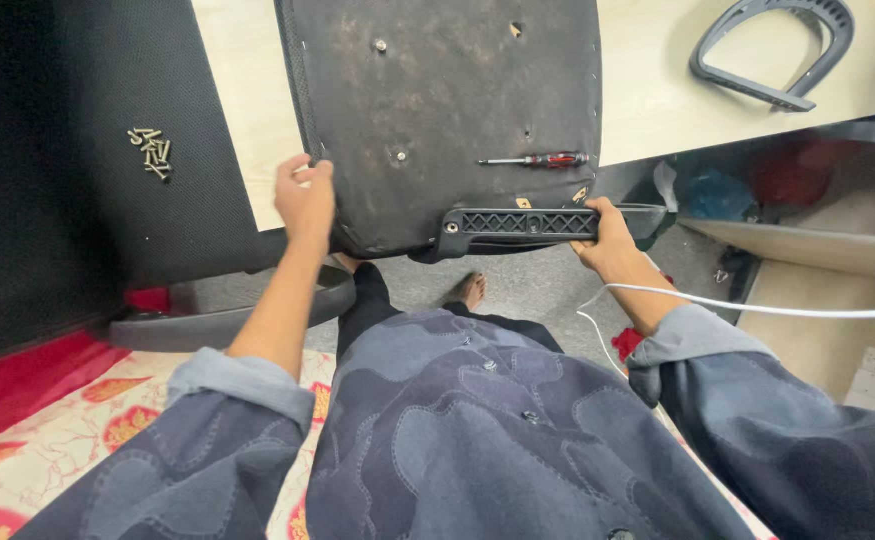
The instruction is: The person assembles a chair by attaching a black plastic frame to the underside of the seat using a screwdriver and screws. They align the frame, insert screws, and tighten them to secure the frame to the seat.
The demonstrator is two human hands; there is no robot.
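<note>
Head view: looking down at a pale wooden table (248, 120) and the person's own arms in blue sleeves.
Seat: a black chair seat (448, 110) lies upside down on the table, its near edge hanging over the table's front edge.
Left hand: the left hand (305, 200) grips the seat's near left corner, fingers curled over the edge.
Right hand: the right hand (610, 240) is wrapped around the end of a black plastic armrest bracket (523, 224), which sits against the seat's near edge.
Screwdriver: a screwdriver (538, 160) with a red and black handle lies on the seat, near its right edge.
Screws: a little pile of screws (152, 150) lies on a black mesh chair back (148, 140) at the table's left side.
Armrest: a grey loop armrest (773, 50) lies at the table's far right corner.
Cable: a white cable (758, 306) crosses over the right arm.
</note>
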